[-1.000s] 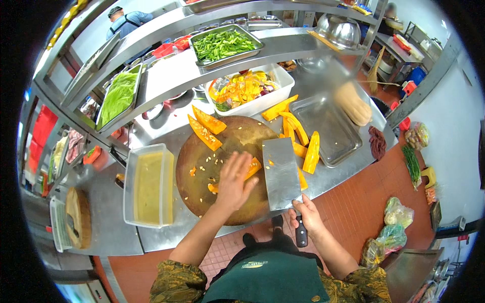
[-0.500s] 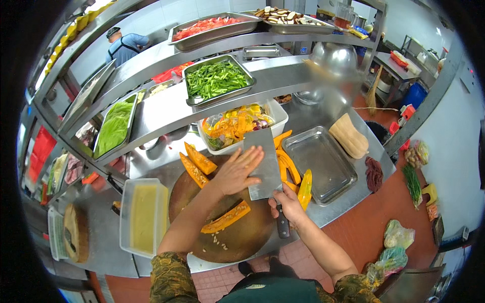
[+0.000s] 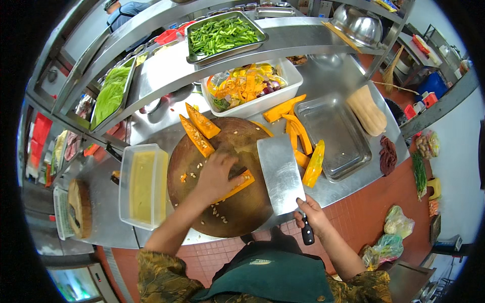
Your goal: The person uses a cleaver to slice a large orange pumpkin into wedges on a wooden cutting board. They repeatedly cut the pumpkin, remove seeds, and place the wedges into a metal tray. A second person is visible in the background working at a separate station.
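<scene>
My right hand [image 3: 312, 214] grips the dark handle of a broad cleaver [image 3: 281, 174], its blade lying flat over the right edge of a round wooden chopping board [image 3: 242, 141]. My left hand [image 3: 217, 177] is slightly blurred, with thumb and fingers apart. It hovers at or touches an orange pumpkin wedge [image 3: 241, 186] on the board and hides part of it. Two more pumpkin wedges [image 3: 196, 137] lie at the board's upper left, and loose seeds are scattered about. Right of the blade are several cut pumpkin strips [image 3: 314, 164].
An empty metal tray [image 3: 343, 146] lies on the right, beside a whole butternut squash [image 3: 366, 111]. Behind the board stands a white tub of vegetable scraps [image 3: 252, 103]. A clear container [image 3: 143, 187] is at left. On the shelf above sits a tray of chopped greens [image 3: 222, 38].
My left hand has left the blade's face and moved down-left to the wedge. The cleaver has moved down and slightly right, away from the pumpkin strips. The view has shifted.
</scene>
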{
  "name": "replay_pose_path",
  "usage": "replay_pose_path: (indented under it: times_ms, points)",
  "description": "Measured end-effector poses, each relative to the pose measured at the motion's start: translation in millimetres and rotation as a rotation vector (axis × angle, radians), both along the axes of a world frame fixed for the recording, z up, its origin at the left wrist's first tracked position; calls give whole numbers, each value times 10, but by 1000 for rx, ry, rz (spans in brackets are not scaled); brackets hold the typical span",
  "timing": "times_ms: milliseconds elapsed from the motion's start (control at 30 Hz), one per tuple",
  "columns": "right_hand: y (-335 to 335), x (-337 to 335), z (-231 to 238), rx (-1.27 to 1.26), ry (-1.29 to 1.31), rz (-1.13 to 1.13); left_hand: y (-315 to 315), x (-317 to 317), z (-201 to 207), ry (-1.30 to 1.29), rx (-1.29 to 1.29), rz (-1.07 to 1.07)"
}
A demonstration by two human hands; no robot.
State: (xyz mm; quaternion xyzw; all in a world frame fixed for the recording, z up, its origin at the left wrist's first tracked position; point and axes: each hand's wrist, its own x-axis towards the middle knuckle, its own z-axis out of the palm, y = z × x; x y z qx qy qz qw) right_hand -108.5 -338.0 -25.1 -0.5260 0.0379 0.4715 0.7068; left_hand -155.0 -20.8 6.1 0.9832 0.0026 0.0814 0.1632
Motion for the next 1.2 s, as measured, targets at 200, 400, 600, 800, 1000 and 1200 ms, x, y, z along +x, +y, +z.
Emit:
replay_pose_path:
  times_ms: [200, 400, 600, 800, 1000, 1200]
  points:
    - [132, -179, -275, -81, -36, 35, -213, -560, -358, 33, -117, 127]
    - [89, -265, -323, -56, 27, 29, -210, -549, -397, 16, -115, 103]
    - [63, -338, -345, -55, 11, 33, -196, -552, -394, 27, -102, 89]
    - [86, -331, -295, -83, -52, 45, -184, -545, -420, 23, -104, 66]
    - [113, -319, -186, -89, -75, 88, -178, -550, -456, 8, -110, 62]
    - [170, -330, -242, -112, -126, 129, -195, -544, -453, -6, -119, 65]
